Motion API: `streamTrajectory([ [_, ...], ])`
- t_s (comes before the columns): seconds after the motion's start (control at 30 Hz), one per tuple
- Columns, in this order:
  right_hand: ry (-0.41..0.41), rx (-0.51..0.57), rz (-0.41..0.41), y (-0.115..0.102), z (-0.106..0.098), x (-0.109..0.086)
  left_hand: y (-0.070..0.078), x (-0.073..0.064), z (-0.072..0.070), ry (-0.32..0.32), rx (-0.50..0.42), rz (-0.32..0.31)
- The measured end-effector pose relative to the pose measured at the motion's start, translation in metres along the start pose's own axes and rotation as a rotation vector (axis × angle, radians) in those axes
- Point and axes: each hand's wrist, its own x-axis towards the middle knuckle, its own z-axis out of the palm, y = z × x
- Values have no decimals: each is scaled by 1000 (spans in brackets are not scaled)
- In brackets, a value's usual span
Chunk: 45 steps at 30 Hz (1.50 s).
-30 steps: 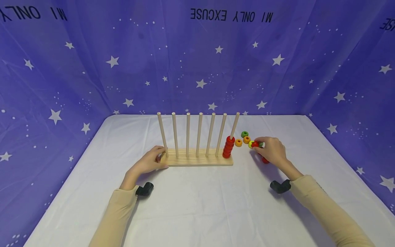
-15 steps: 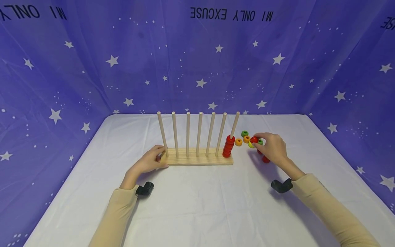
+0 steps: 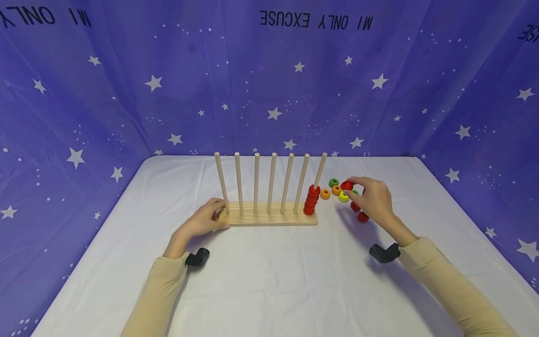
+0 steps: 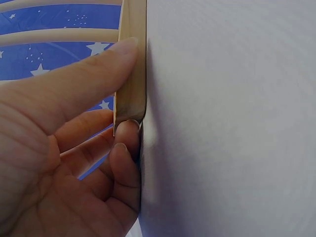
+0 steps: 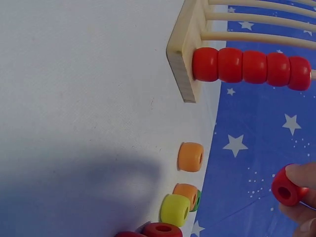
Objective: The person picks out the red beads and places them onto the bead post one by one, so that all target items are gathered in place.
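A wooden rack (image 3: 269,219) with several upright pegs stands on the table. Red beads (image 3: 311,200) are stacked on its rightmost peg; the other pegs are bare. My left hand (image 3: 204,220) grips the rack's left end, thumb along the front edge and fingers around the end, as the left wrist view shows. My right hand (image 3: 375,199) pinches a red bead (image 5: 287,187) between thumb and fingers, raised above the table with its hole showing. Below that hand lie a yellow bead (image 3: 343,196), orange beads (image 5: 190,157), green beads (image 3: 333,182) and loose red beads (image 3: 363,217).
A white cloth (image 3: 261,281) covers the table. Purple fabric with white stars (image 3: 273,84) hangs behind and at both sides. A black wrist-worn piece (image 3: 384,253) sticks out from the right sleeve, another black piece (image 3: 198,258) from the left.
My right hand has lifted the red bead up from the loose beads, uncovering more of the yellow and red ones. My left hand and the rack stay in place.
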Motion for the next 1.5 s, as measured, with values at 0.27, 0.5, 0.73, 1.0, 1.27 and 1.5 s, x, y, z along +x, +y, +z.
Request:
streamTrajectory([
  [0.27,138,32,-87,-4,-2,1,-1,0,2,7,-6,7],
  [0.5,200,85,-126,-13,-7,1,1,0,2,-2,-9,-3],
  [0.73,257,149,-161,-18,-9,2,2,0,1,-4,3,-26],
  [1.0,319,211,-213,-22,-8,4,1,1,1,-2,8,-11],
  [1.27,363,253,-243,-28,-10,8,2,1,0,-1,9,-5],
  [1.5,407,287,-254,-35,-13,10,3,0,0,-3,6,-11],
])
